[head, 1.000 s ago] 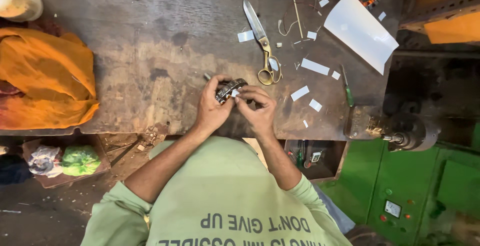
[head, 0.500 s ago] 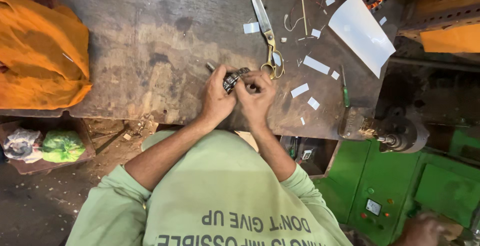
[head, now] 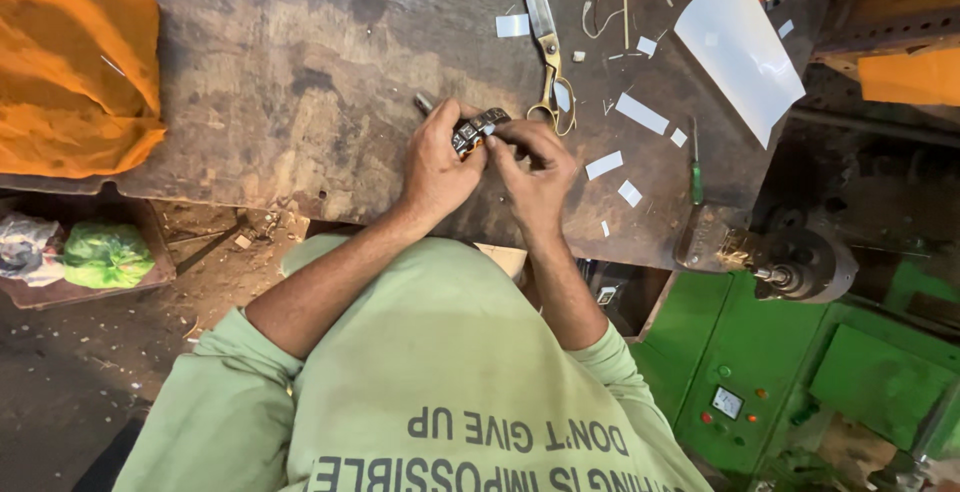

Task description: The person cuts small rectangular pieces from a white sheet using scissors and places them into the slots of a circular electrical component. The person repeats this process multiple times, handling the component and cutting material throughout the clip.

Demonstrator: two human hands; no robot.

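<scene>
2 hands (head: 490, 167), 1 small, seemingly metal part (head: 478, 130)

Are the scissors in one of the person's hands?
No, the scissors lie on the workbench beyond both hands, which hold a small metal part.

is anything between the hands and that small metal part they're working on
Nothing visible. The left hand and right hand both grip the small metal part directly; the scissors lie just beyond it on the workbench.
</scene>
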